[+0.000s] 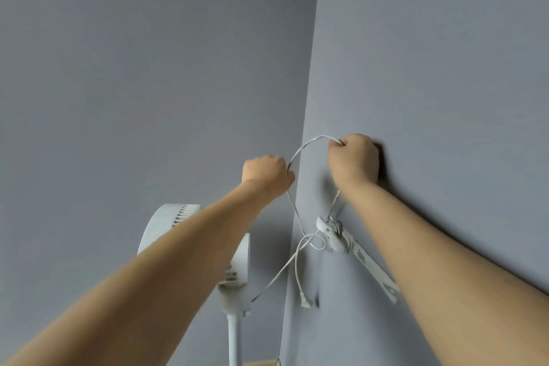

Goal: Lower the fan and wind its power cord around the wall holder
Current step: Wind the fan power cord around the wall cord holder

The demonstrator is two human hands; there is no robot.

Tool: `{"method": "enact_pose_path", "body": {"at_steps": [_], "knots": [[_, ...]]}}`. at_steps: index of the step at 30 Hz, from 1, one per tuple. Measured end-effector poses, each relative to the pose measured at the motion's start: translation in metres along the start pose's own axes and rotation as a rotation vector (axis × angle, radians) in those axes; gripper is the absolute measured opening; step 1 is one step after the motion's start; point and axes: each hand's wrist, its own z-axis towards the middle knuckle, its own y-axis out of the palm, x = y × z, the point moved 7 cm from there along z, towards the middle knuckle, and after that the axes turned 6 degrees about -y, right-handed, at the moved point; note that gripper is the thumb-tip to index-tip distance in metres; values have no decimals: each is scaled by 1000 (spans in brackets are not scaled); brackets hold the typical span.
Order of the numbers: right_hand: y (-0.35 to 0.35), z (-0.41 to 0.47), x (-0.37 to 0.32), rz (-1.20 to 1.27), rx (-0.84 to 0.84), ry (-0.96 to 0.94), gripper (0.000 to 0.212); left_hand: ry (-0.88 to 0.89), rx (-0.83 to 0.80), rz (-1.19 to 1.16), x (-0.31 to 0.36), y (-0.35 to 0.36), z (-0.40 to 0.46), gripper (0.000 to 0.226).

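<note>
A white pedestal fan stands in the wall corner, partly hidden behind my left forearm. Its thin white power cord arches between my two raised hands. My left hand grips the cord near the corner. My right hand grips it higher up, close against the right wall. From both hands the cord drops to a white wall holder and loops around it. The plug end dangles below the holder.
Two grey walls meet in a corner just left of the holder. A long white bracket arm slants down the right wall from the holder. A strip of wooden floor shows at the bottom.
</note>
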Motion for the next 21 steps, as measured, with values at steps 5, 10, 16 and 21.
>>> {"method": "enact_pose_path", "body": {"at_steps": [5,10,16,21], "knots": [[-14,-17,2,91,94,-58,16,-295,-536,-378,-19,103,-39,38],[-21,-35,-5,81,102,-186,14,-467,-438,-916,-12,85,-16,43],[-41,-30,-5,138,160,-150,16,-291,-119,-750,5,13,15,44],[-47,-35,-4,129,144,-121,13,-195,-472,-622,20,30,-10,33]]}}
